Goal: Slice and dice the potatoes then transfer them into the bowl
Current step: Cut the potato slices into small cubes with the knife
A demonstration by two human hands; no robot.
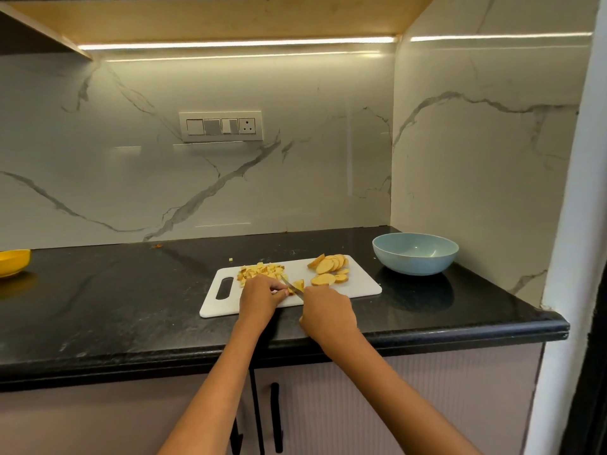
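Note:
A white cutting board (361, 284) lies on the black counter. A heap of diced potato (261, 271) sits at its back left and a fan of round potato slices (331, 266) at its back right. My left hand (261, 295) pinches a small potato piece (298, 285) near the board's middle. My right hand (325, 310) grips a knife (290, 285), the blade angled across that piece. A pale blue bowl (415, 253), with nothing visible inside, stands to the right of the board.
A yellow dish (13, 261) sits at the counter's far left edge. A stray potato bit (231, 259) lies behind the board. Marble walls close the back and right side. The counter's front edge runs just below my wrists.

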